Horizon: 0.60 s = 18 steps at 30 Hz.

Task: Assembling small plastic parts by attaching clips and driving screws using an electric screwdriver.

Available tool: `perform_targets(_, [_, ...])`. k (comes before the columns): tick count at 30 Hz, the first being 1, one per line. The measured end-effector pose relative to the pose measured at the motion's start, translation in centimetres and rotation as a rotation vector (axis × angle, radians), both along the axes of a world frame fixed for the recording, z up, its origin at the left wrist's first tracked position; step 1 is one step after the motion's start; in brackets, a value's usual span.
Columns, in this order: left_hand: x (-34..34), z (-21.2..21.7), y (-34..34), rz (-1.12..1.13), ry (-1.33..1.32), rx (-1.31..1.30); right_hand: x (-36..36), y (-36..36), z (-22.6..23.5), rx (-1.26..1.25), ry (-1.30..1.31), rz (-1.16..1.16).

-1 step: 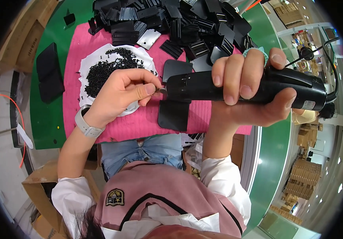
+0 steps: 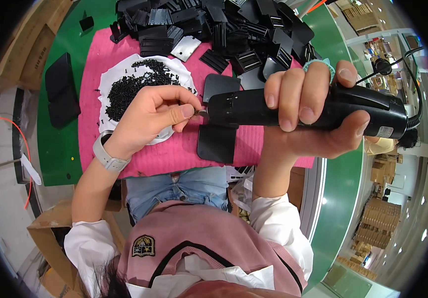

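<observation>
My right hand (image 2: 308,107) wraps round a black electric screwdriver (image 2: 246,108), held level with its nose toward the left. A cable runs from its rear end. My left hand (image 2: 162,111) is closed in a pinch at the screwdriver's tip; the small thing between thumb and fingers is mostly hidden. Under the screwdriver lies a black hinged-looking part with one flat plate (image 2: 217,144) nearer me and another plate (image 2: 221,88) farther away; its middle is covered. Beside my left hand, black screws (image 2: 129,93) are heaped on a white cloth (image 2: 106,79).
A pink foam mat (image 2: 92,114) covers part of the green table (image 2: 50,159). Many black parts (image 2: 219,30) are piled at the back, with a silvery piece (image 2: 186,48) before them. Another black two-plate part (image 2: 62,92) lies at the left. A cardboard box (image 2: 50,223) stands below left.
</observation>
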<state>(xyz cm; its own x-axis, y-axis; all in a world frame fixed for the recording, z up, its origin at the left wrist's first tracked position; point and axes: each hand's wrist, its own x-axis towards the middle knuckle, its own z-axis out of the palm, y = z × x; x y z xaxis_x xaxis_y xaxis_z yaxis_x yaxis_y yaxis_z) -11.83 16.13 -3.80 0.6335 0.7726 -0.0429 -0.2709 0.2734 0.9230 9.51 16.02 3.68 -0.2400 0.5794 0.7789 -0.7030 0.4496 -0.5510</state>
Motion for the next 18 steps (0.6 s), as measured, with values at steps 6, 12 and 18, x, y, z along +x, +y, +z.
perform_targets(6, [0.0, 0.1, 0.3, 0.023, 0.071, 0.075, 0.3, 0.0, -0.3, 0.006, -0.024, -0.002])
perform_targets(12, [-0.2, 0.0, 0.3, 0.043, 0.131, 0.109, 0.1, -0.2, -0.9, -0.009, -0.015, -0.022])
perform_targets(18, [0.0, 0.2, 0.3, 0.044, 0.170, 0.151, 0.0, -0.4, -1.1, -0.046, -0.003, -0.009])
